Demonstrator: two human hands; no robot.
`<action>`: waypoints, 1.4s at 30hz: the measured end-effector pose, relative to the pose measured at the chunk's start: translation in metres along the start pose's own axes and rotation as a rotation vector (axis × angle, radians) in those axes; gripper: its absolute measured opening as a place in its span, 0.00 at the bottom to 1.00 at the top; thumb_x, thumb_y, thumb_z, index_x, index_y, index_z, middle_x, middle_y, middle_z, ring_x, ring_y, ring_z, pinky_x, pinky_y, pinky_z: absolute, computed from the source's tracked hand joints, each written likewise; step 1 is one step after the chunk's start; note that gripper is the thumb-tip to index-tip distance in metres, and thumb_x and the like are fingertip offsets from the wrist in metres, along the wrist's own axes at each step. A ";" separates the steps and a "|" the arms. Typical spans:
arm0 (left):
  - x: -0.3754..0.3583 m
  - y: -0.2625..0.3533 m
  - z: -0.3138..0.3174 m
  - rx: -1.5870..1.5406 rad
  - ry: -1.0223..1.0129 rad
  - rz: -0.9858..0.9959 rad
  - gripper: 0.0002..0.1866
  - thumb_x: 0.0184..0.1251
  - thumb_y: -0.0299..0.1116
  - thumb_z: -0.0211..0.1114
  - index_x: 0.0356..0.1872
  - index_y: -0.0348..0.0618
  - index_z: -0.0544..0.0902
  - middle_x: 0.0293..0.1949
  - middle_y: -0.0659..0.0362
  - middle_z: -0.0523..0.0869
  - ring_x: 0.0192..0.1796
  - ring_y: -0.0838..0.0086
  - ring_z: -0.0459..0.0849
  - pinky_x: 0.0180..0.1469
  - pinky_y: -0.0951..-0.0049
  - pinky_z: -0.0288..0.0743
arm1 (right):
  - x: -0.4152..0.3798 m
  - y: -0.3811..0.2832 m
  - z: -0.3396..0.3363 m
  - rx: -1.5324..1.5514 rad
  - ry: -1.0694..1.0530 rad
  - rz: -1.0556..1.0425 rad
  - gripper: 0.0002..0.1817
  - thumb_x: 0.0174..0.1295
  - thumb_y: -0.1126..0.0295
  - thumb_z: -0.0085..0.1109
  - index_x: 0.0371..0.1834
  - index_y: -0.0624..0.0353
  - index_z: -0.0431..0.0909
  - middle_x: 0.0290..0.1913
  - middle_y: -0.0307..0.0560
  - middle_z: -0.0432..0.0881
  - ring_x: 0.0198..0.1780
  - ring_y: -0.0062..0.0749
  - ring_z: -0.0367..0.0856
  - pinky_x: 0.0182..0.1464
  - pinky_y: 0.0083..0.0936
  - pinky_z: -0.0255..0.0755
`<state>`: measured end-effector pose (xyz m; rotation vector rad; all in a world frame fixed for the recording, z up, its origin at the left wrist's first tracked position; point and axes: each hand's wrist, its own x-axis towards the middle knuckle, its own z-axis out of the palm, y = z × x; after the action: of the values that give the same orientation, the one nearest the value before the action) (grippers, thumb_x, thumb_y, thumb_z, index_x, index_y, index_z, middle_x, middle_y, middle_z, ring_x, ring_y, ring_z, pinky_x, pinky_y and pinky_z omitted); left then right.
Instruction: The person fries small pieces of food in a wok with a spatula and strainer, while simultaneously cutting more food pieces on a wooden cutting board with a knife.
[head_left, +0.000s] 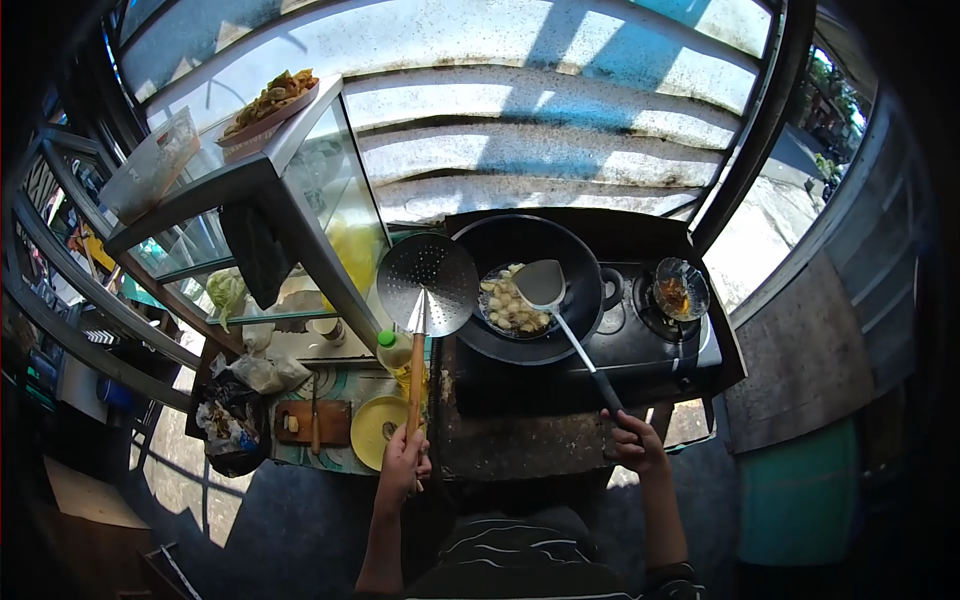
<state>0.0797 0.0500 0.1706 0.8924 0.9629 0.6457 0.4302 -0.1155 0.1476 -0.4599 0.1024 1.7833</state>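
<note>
My left hand point(403, 462) is closed around the wooden handle of a round perforated skimmer point(428, 285), whose metal bowl is raised beside the wok's left rim. With my right hand point(636, 443) I grip the black handle of a spatula point(541, 284). The spatula's blade is inside the black wok point(520, 240), at the right edge of several pale pieces of food point(510, 308) frying in bubbling oil. The wok sits on the left burner of a black gas stove point(620, 365).
Right of the wok, a glass bowl point(682, 290) stands on the other burner. Left are a yellow plate point(372, 432), an oil bottle point(393, 350), a cutting board point(330, 428) with a knife point(315, 415), a black plastic bag point(235, 425) and a glass display case point(318, 170).
</note>
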 end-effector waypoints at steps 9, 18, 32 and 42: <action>0.049 -0.004 0.079 0.043 -0.292 -0.045 0.15 0.70 0.35 0.48 0.53 0.39 0.65 0.25 0.65 0.67 0.13 0.86 0.62 0.15 0.84 0.54 | -0.060 0.009 -0.007 -0.243 0.058 -0.340 0.18 0.71 0.61 0.31 0.58 0.56 0.63 0.13 0.27 0.54 0.08 0.11 0.52 0.12 0.12 0.46; 0.098 -0.065 0.280 -0.138 -0.687 -0.341 0.10 0.68 0.38 0.51 0.44 0.46 0.68 0.22 0.65 0.67 0.13 0.84 0.59 0.14 0.84 0.53 | -0.150 -0.078 -0.029 -0.364 0.227 -0.693 0.16 0.68 0.65 0.41 0.55 0.59 0.65 0.13 0.29 0.53 0.08 0.11 0.47 0.10 0.11 0.46; 0.175 -0.143 0.429 -0.149 -0.529 -0.358 0.09 0.67 0.39 0.52 0.32 0.47 0.65 0.20 0.65 0.67 0.14 0.82 0.63 0.14 0.81 0.59 | -0.160 -0.166 -0.114 -0.311 0.189 -0.425 0.16 0.70 0.62 0.34 0.57 0.53 0.65 0.13 0.27 0.53 0.08 0.12 0.50 0.11 0.12 0.45; 0.172 -0.146 0.420 -0.081 -0.546 -0.323 0.14 0.66 0.43 0.54 0.42 0.43 0.70 0.25 0.61 0.73 0.20 0.78 0.72 0.19 0.79 0.69 | -0.087 -0.200 -0.138 -0.260 0.121 -0.333 0.15 0.67 0.60 0.44 0.51 0.55 0.72 0.12 0.27 0.54 0.08 0.13 0.49 0.12 0.11 0.44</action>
<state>0.5431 -0.0309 0.0911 0.7621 0.5627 0.1455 0.6715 -0.1846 0.0864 -0.7279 -0.1186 1.4459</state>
